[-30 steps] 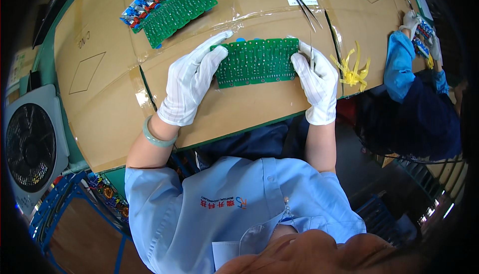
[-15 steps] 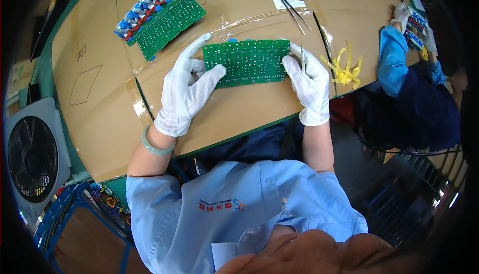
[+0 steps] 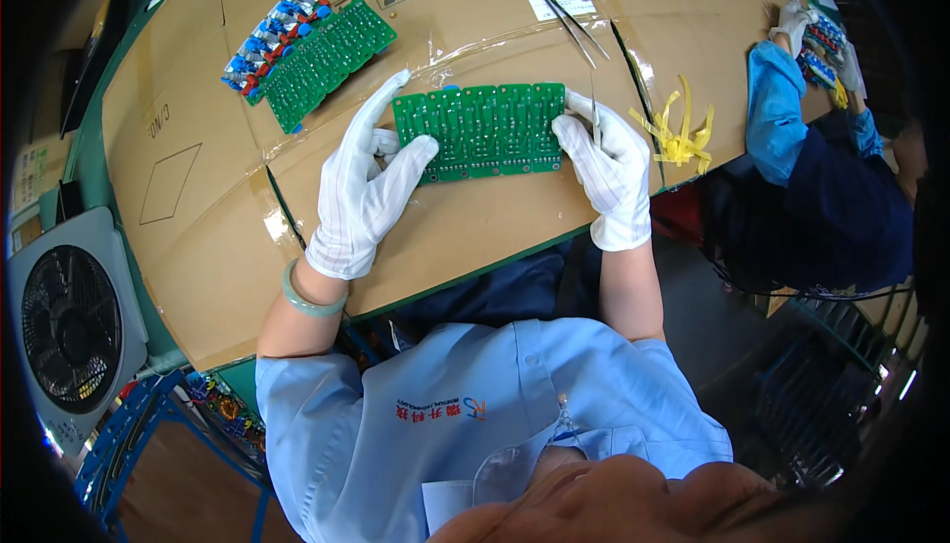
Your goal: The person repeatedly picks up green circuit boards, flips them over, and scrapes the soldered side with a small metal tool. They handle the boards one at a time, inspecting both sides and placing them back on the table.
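A green circuit board (image 3: 480, 133) is held up over the cardboard, its solder-dotted side facing me. My left hand (image 3: 371, 182), in a white glove, pinches its left end with the thumb on the face and the index finger stretched out past the edge. At the right end my right hand (image 3: 609, 172), also gloved, is closed on the board with the thumb on its face. A thin metal tool (image 3: 596, 120) sticks up by the right-hand fingers; its kind is hard to make out. Blue parts peek out behind the board's top edge.
Further boards (image 3: 322, 63) with blue and red components lie at the back left. Tweezers (image 3: 564, 14) rest at the back on a white label. Yellow strips (image 3: 683, 133) lie right of my hand. A co-worker's blue sleeve (image 3: 775, 108) is at far right, a fan (image 3: 74, 316) at left.
The whole view has shifted slightly. Both hands keep the same hold on the board, with hardly any movement over the cardboard.
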`<state>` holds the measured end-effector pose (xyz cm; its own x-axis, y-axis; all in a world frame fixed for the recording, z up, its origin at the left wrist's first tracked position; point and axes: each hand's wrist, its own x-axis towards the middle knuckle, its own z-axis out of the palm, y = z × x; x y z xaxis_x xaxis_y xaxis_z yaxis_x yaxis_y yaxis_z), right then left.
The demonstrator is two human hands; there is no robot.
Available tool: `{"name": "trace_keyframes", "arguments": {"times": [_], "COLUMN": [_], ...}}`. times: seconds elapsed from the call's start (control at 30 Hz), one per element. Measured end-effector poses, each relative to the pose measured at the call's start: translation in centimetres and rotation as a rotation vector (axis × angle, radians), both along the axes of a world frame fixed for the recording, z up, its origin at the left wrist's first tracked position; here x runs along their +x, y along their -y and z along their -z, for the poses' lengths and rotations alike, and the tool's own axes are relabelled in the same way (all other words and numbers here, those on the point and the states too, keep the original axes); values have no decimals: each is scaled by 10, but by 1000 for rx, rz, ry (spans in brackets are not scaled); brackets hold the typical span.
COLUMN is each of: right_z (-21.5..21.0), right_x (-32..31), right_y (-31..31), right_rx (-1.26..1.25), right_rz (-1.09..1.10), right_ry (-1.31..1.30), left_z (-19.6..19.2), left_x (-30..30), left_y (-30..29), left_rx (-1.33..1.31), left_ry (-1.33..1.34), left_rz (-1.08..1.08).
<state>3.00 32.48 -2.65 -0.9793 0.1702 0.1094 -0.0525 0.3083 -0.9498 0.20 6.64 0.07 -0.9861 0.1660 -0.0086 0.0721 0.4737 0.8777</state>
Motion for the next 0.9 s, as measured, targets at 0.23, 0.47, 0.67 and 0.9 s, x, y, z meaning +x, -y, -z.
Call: {"name": "trace_keyframes", "arguments": {"times": [0.23,0.47,0.67,0.9], "right_z": [1,-3,-8,-9], "right_x": [-1,1,0,0], "right_y": [0,0,1,0], "right_rx": [1,-27,-23,-52], "right_rz": [1,-2,-29,-26], "right_ry": [-21,15,38,36], "left_z": [2,2,-1,2], "left_x": [0,0,0,0], "left_y": [1,1,2,2], "left_rx": [19,64,73,117], "left_ry": [-9,41,96,112], "left_rz": [18,13,13,13]}}
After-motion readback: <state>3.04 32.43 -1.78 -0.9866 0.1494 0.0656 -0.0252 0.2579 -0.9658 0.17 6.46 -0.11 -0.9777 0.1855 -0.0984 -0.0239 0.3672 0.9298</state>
